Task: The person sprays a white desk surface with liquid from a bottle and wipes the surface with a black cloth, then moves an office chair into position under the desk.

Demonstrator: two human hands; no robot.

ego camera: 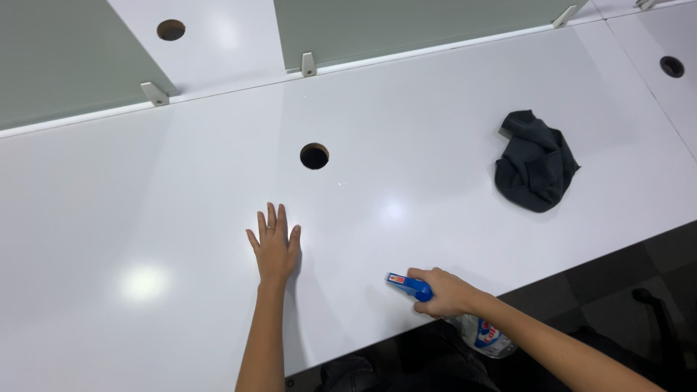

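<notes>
Spray bottle (pixel 465 316): one, blue trigger head with a clear body, being held in the right hand (pixel 444 292) at the near edge of the desk (pixel 435 131). The nozzle is pointing left over the white surface, while the body is hanging off past the desk edge, above the dark floor (pixel 624 268). The fingers are wrapping tight around the trigger head and neck.

Left hand (pixel 274 247): lying flat, palm down, on the desk, fingers stretched forward and only slightly apart, holding nothing. A ring is showing on one finger. It is sitting well left of the bottle, and just short of the round hole (pixel 314 156) in the middle of the desk.

Cloth (pixel 535 162): one, dark, lying crumpled on the right part of the desk, well apart from both hands.

Open room: bare white surface is running wide to the left of the left hand, and between the hands and the cloth. The near desk edge is slanting up to the right. Along the far edge, two frosted panels (pixel 406 25) are standing in three small white brackets (pixel 308 64).

Round holes: three in view, one central, one far left, one far right.
</notes>
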